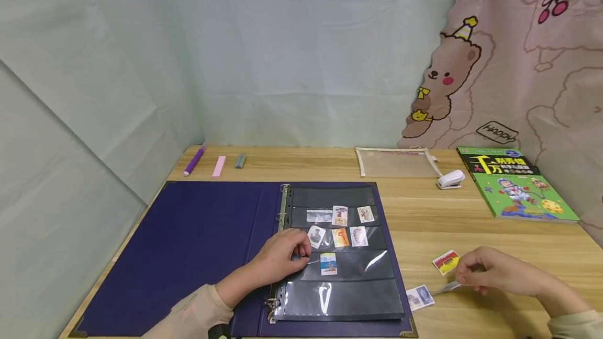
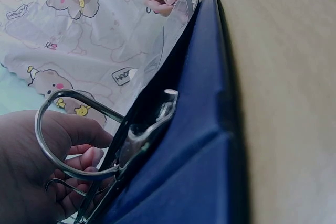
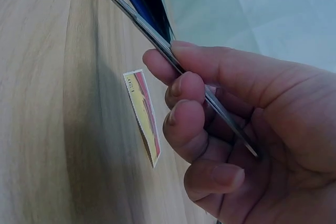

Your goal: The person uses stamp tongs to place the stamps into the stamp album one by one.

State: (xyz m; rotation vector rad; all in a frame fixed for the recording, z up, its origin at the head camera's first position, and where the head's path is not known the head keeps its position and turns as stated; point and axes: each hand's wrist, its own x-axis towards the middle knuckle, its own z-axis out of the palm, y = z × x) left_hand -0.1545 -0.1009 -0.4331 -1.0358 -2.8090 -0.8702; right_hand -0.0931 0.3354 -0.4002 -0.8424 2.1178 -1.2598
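Observation:
An open dark blue ring binder (image 1: 212, 250) holds a black stamp album page (image 1: 339, 297) with clear pocket strips. Several stamps sit in its rows, among them a blue one (image 1: 328, 264). My left hand (image 1: 286, 254) lies at the page's ring side, its curled fingers pinching the clear film beside the blue stamp; metal rings (image 2: 79, 135) partly hide them. To the right of the binder, my right hand (image 1: 490, 271) grips metal tweezers (image 3: 157, 40). Their tips touch a grey-blue stamp (image 1: 420, 297) by the binder's edge. A red-and-yellow stamp (image 3: 143, 116) lies near that hand.
Along the table's back are a purple pen (image 1: 194, 160), a pink strip (image 1: 219, 166), a small greenish block (image 1: 241, 161), a mesh zip pouch (image 1: 395, 164) and a white stapler (image 1: 450, 179). A green book (image 1: 527, 192) lies at the far right. Fabric walls enclose the table.

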